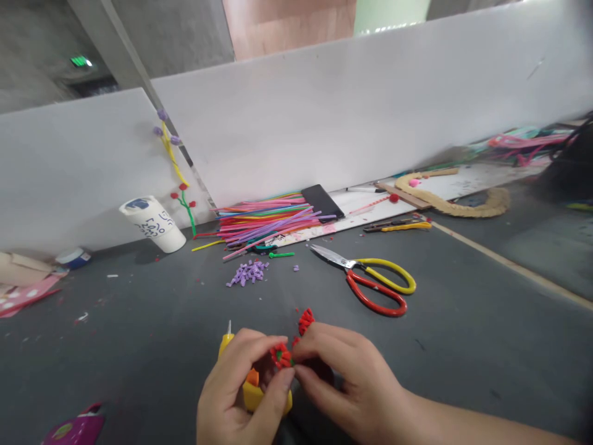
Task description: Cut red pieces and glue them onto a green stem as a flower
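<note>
Low in the head view, my left hand pinches a small red flower with a green centre between thumb and fingertips. My right hand closes thumb and index finger at the flower's right side, where a bit of green shows; what exactly it grips is mostly hidden. A yellow glue gun with a pale nozzle lies under and behind my left hand, partly covered by it. Just beyond my right fingers rests a pile of red cut pieces, partly hidden by that hand.
Scissors with red and yellow handles lie ahead on the right. Purple cut pieces and colourful pipe cleaners are farther back, beside a white paper cup. A utility knife sits before the white partition. A purple object is front left.
</note>
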`<action>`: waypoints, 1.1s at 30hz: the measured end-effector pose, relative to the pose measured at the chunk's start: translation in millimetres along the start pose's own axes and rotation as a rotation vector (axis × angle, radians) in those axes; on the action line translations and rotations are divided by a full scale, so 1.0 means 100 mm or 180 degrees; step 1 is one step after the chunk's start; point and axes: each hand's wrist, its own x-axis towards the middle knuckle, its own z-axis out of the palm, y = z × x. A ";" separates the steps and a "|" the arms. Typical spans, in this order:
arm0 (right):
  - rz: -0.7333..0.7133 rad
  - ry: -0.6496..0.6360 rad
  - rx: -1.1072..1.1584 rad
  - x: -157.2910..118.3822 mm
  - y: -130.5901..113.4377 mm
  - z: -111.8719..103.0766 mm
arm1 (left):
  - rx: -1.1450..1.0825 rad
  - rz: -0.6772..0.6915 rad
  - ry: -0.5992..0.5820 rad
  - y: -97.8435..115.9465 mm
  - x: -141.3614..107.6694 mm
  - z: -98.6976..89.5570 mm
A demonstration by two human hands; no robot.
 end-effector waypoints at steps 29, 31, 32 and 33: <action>0.1408 -0.0400 0.1084 0.10 -0.05 0.00 | -0.1862 -0.2258 -0.0519 -0.05 0.15 -0.06; 0.1136 -0.0625 0.0603 0.10 -0.02 0.01 | -0.1831 -0.2229 -0.0600 -0.06 0.22 -0.11; 0.0997 -0.0765 0.0324 0.09 -0.01 0.02 | -0.1825 -0.2139 -0.0638 -0.06 0.26 -0.14; 0.0856 -0.0919 0.0055 0.09 -0.01 0.04 | -0.1780 -0.2087 -0.0656 -0.06 0.29 -0.16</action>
